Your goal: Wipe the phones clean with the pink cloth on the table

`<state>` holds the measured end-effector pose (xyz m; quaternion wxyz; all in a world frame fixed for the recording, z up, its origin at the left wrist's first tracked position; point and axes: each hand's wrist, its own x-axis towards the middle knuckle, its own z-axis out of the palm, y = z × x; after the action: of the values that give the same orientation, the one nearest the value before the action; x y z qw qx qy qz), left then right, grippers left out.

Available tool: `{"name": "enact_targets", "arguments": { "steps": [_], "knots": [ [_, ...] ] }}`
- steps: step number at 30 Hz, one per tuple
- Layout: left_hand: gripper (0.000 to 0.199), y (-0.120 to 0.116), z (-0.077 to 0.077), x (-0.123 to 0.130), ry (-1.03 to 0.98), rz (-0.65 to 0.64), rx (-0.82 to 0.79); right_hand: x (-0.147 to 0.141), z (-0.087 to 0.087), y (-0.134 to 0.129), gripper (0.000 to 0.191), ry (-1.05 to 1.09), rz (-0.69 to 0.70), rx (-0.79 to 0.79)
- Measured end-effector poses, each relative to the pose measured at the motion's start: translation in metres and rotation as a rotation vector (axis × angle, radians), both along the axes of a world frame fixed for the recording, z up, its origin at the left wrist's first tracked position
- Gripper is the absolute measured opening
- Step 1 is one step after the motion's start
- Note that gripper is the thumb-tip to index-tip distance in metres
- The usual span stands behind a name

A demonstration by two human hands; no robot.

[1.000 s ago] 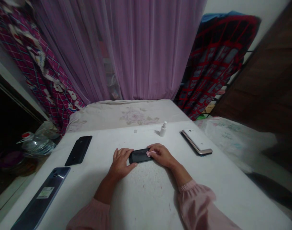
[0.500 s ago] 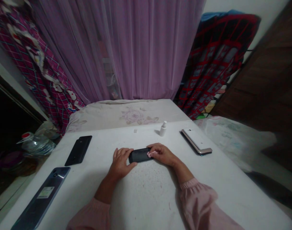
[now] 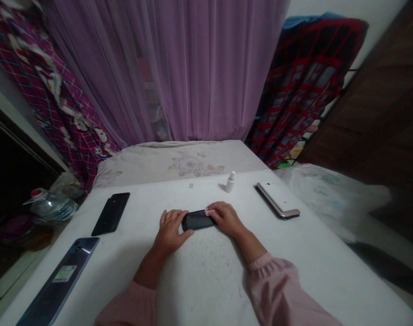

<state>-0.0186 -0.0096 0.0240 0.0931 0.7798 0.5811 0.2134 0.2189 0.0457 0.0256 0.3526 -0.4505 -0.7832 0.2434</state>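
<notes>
A dark phone lies sideways on the white table, its screen facing up. My left hand grips the phone's left end between thumb and fingers. My right hand is closed on a small pink cloth, pressed against the upper right part of the screen. The phone's right end is partly hidden by that hand. Beyond my right hand stands a small white spray bottle.
Stacked dark phones lie at the left, with a blue-grey phone nearer me. At the right is another stack with a white phone on top. A tiny grey piece lies far back. A water bottle stands beyond the left edge.
My right hand has moved slightly up and left, taking the pink cloth toward the phone's upper edge. The left hand and the phone stay nearly in place.
</notes>
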Motion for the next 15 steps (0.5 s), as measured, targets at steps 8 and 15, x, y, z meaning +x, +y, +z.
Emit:
{"name": "enact_targets", "arguments": {
  "steps": [8, 15],
  "knots": [
    [0.050, 0.002, -0.006, -0.002, -0.016, -0.001, 0.036, 0.021, 0.007, -0.004, 0.009, 0.053, 0.271, -0.085],
    [0.050, 0.001, -0.004, -0.001, -0.007, -0.010, 0.031, -0.005, 0.002, -0.005, 0.013, -0.090, 0.010, 0.057]
  ]
}}
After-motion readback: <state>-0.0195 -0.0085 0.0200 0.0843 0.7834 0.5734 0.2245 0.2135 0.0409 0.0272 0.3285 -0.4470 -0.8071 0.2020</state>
